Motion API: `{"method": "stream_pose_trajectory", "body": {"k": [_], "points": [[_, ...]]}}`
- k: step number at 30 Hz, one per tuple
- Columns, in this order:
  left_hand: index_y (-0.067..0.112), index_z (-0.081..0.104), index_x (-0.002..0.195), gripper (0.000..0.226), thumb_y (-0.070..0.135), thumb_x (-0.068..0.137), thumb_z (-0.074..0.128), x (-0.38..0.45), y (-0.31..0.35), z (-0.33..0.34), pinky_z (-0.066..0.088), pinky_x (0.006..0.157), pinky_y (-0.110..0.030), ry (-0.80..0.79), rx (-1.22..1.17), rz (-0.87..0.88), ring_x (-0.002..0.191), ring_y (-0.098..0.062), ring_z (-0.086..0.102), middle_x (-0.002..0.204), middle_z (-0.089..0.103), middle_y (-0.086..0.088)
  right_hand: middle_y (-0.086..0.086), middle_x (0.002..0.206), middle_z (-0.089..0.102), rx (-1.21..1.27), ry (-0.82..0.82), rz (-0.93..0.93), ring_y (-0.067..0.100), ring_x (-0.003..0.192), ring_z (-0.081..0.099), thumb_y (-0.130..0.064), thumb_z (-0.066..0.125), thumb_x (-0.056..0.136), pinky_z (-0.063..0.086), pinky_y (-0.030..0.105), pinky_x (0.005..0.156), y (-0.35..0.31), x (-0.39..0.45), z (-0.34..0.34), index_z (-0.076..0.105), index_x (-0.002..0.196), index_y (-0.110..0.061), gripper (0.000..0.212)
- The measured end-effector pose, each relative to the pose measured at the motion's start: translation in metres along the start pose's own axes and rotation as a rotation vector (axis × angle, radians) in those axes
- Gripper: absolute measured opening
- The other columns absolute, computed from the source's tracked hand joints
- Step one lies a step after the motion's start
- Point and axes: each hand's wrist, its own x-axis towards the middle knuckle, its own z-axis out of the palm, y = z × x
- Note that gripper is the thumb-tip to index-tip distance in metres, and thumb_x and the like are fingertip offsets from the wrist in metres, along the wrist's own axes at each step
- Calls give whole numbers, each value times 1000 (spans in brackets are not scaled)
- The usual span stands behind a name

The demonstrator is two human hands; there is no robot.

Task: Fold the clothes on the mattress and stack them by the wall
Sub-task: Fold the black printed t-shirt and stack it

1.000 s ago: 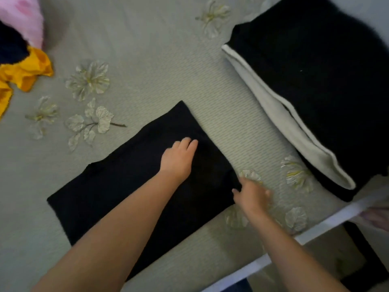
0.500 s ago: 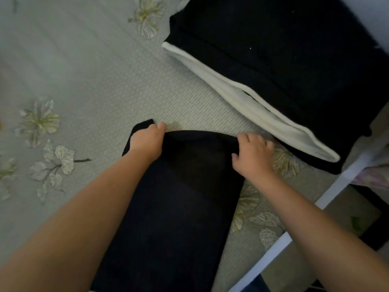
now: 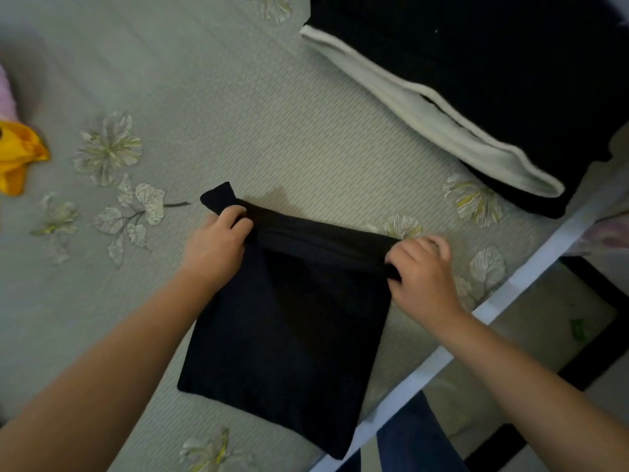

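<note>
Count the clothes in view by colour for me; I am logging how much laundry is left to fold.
Black: 2, the garment gripped by the left hand and right hand, and the folded black piece topping the stack
White: 1, the folded layer under it
Yellow: 1, partly cut off
Pink: 1, barely visible
Total: 5

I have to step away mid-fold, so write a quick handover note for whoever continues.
Left hand and right hand each grip one end of the far edge of the black fabric garment, lifted for a fold.
Its near part lies flat on the grey flowered mattress.
Folded black and white stack sits far right.
Left: finish this fold, stack it, then the yellow cloth at left.
</note>
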Motion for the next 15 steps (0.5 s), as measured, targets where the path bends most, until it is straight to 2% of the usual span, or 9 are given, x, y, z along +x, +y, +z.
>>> {"method": "stream_pose_trajectory", "body": {"k": [2, 6, 9, 11, 15], "points": [[-11, 65, 93, 27, -15, 66, 68, -34, -6, 6, 53, 53, -51, 7, -12, 36, 79, -49, 60, 113, 58, -32, 5, 63, 60, -26, -16, -49, 24, 62, 63, 5, 82, 35, 28, 34, 82, -21, -30, 8, 59, 58, -7, 34], [-10, 65, 87, 28, -15, 61, 72, -98, -19, 22, 52, 46, -48, -23, -9, 80, 74, -49, 60, 107, 60, -33, 6, 60, 57, -59, -20, -94, 23, 59, 62, 7, 79, 32, 30, 37, 84, -59, -90, 29, 59, 57, -7, 35], [-10, 66, 85, 29, -14, 58, 75, -143, -25, 38, 52, 45, -47, -30, -52, 105, 73, -47, 62, 105, 61, -32, 5, 60, 56, -106, -45, -84, 23, 59, 61, 9, 78, 30, 44, 44, 87, -84, -134, 45, 59, 58, -7, 37], [-9, 67, 81, 31, -16, 53, 77, -169, -26, 52, 53, 43, -45, -4, -90, 125, 70, -45, 64, 101, 64, -30, 6, 60, 56, -138, -72, -61, 22, 58, 61, 10, 78, 28, 47, 48, 85, -97, -159, 53, 60, 57, -7, 38], [-9, 68, 85, 30, -19, 56, 72, -212, -18, 79, 53, 43, -43, -10, -232, -1, 73, -43, 65, 103, 64, -27, 6, 60, 57, -205, -135, 2, 23, 59, 63, 13, 78, 23, 46, 59, 80, -111, -197, 67, 61, 55, -7, 42]]}}
